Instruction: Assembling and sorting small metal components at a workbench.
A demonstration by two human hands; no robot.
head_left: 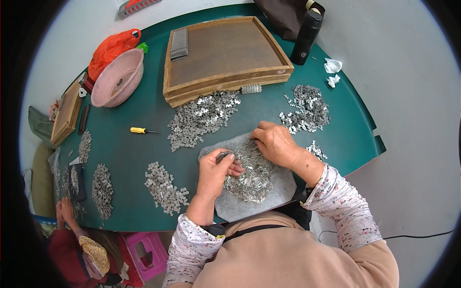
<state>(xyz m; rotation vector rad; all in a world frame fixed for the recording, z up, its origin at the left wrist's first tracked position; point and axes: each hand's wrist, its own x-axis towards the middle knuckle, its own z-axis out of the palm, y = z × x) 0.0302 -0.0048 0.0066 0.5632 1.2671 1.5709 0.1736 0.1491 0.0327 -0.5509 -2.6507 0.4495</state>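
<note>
On a grey felt pad point(230, 210) in front of me lies a heap of thin, shiny metal pins point(253, 181). My left hand point(212, 174) is at the heap's left side, closed, its thumb and fingers pinching a small dark grey metal piece point(224, 155). Over the far right edge of the heap, my right hand point(277, 143) has its fingertips pressed together; whatever they pinch is too small to name. Beyond the pad spreads a large pile of small grey metal pieces point(204, 119). Another such pile point(307, 109) lies past my right hand.
Stacked wooden trays point(225, 53) stand at the back, near a black bottle point(307, 36). A yellow-handled screwdriver point(138, 130), a pink basin point(117, 79) and more metal piles point(165, 188) are to the left. A co-worker's hands point(66, 211) work at the far left edge.
</note>
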